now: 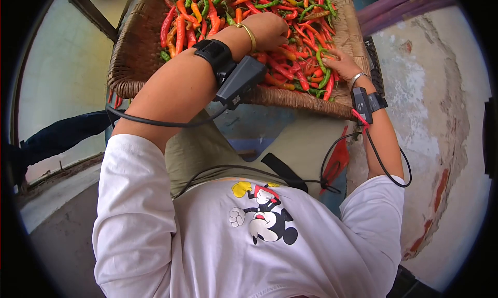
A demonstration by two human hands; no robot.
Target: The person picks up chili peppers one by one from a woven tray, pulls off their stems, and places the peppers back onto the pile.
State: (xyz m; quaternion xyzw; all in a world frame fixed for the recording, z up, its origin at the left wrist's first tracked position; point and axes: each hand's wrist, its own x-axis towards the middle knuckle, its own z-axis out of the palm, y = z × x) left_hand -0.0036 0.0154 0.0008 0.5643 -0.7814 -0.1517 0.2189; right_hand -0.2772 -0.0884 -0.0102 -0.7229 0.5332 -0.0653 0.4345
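Observation:
A woven basket (127, 65) with a thick braided rim holds a heap of red, green and orange chili peppers (207, 13). Over the middle of the heap is my left hand (265, 32), its fingers curled down among the peppers; whatever they hold is hidden. My right hand (341, 65) is lower, near the basket's right side, with thumb and fingertips closed at a green chili pepper (325, 79). A gold bangle circles my left wrist and a silver one my right.
Black devices with cables are strapped to both forearms, and one cable crosses my lap. A window (65, 85) with a dark frame stands at the left. Worn, cracked plaster wall (415, 122) fills the right side. Purple cloth (399, 10) lies at the upper right.

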